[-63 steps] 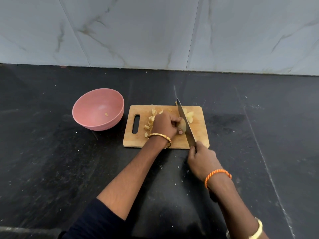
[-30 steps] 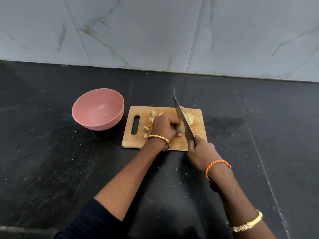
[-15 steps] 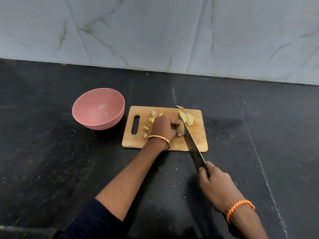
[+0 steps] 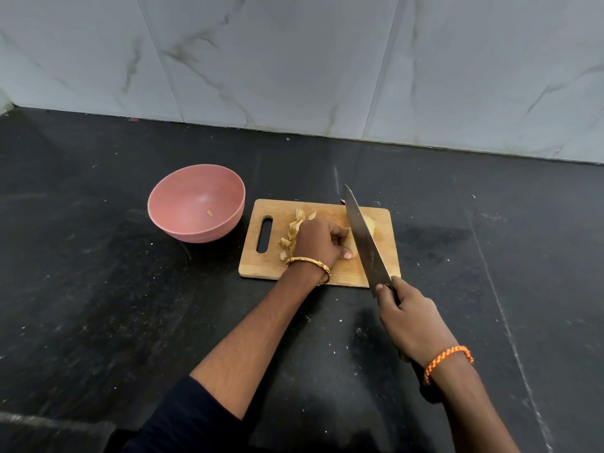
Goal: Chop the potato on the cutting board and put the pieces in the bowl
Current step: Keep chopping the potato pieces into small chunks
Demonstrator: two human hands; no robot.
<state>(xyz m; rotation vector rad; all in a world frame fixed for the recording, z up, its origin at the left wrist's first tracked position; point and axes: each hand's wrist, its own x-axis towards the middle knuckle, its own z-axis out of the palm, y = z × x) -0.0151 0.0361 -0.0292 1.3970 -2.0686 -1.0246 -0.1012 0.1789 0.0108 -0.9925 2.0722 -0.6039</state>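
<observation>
We judge the potato (image 4: 368,223) firm but slippery, so our left hand (image 4: 318,239) curls around it while our right hand (image 4: 411,322) grips the knife (image 4: 364,237).

Knife (image 4: 366,238) and right hand (image 4: 410,322) back forward over the potato (image 4: 370,223).
</observation>
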